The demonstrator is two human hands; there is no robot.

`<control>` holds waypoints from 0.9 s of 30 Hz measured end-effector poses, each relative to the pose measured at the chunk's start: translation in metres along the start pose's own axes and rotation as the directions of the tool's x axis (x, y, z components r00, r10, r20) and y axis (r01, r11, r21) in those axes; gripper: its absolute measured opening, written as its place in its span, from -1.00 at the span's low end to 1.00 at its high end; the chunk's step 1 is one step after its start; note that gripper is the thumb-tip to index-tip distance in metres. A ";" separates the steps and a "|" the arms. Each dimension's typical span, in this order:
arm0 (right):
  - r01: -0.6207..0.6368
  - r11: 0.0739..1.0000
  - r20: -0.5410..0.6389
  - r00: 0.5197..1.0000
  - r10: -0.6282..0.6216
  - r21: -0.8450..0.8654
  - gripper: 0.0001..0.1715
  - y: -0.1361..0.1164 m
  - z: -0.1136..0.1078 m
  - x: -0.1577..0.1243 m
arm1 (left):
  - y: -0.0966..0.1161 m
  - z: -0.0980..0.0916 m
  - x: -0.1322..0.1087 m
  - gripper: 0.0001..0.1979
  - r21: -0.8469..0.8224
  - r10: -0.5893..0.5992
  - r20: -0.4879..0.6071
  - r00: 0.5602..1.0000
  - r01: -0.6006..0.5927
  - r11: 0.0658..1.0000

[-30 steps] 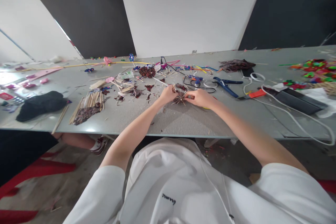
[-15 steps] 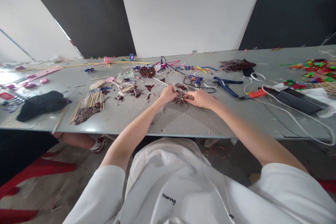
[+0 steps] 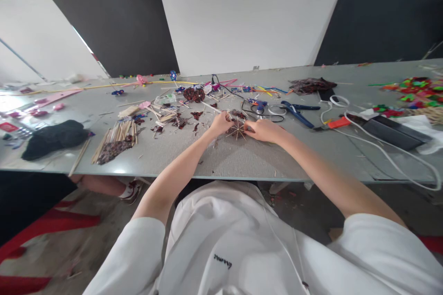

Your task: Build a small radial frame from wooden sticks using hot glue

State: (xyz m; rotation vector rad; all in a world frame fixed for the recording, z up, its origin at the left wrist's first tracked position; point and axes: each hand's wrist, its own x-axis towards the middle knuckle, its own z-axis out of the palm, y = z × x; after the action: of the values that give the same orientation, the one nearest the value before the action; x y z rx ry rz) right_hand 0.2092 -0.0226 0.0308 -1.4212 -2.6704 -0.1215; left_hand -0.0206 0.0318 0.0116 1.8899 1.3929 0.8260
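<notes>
A small umbrella frame (image 3: 237, 128) made of thin wooden sticks radiating from a hub, with dark red patterned paper on it, lies on the grey table (image 3: 242, 159) between my hands. My left hand (image 3: 221, 124) pinches its left side with curled fingers. On its right side, my right hand (image 3: 262, 130) has its fingers closed on the frame. Both forearms reach out from my white shirt over the table's front edge.
A bundle of wooden sticks (image 3: 116, 132) and dark paper scraps (image 3: 112, 149) lie to the left, beside a black cloth (image 3: 53, 137). Blue pliers (image 3: 297, 113), a glue gun (image 3: 258, 104), white cables (image 3: 384, 152) and a black case (image 3: 391, 131) sit to the right. Colourful pieces (image 3: 420, 90) lie far right.
Both hands have shifted very slightly on the stick frame; it stays in the same spot on the table.
</notes>
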 end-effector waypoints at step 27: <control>0.322 0.829 -0.597 0.802 0.018 0.457 -0.76 -0.028 -0.004 0.024 | 0.014 0.002 -0.019 -0.75 0.277 0.462 0.036 0.886 -0.453 0.847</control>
State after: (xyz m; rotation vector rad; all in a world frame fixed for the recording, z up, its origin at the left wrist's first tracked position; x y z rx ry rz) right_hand 0.1736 -0.0191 0.0379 -0.8001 -2.0600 0.1566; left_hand -0.0155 0.0098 0.0197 2.5001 1.1294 0.9201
